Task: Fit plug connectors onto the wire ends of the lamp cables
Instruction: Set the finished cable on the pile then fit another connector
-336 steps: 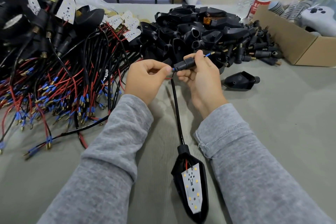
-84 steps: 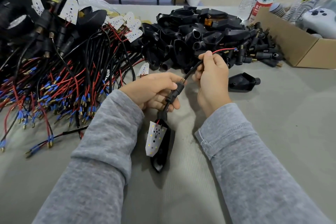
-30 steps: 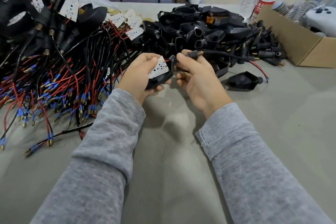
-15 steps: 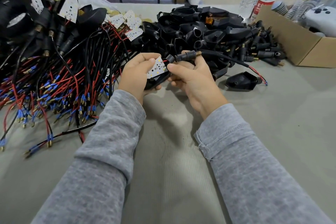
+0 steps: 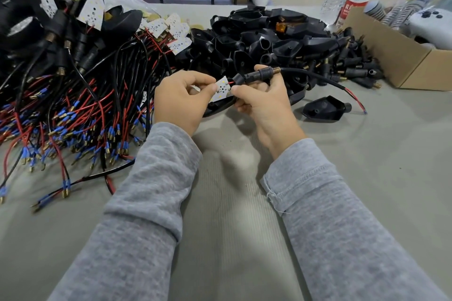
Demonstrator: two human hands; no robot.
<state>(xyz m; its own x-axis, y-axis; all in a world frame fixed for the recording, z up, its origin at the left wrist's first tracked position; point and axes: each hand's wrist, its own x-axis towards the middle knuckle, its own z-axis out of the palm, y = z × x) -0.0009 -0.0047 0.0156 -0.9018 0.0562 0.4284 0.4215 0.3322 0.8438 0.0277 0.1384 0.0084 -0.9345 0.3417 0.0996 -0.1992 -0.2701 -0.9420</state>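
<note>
Left hand: at frame centre, fingers curled, pinching the white LED board of a black lamp housing.
Right hand: fingers closed round the black ribbed plug connector.
Black lamp cable: trails right to the grey table.

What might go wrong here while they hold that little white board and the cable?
The thin red wire between the LED board and the black plug connector could snap if the left hand and right hand pull apart. The loose cable end might snag the black housing on the table.
</note>
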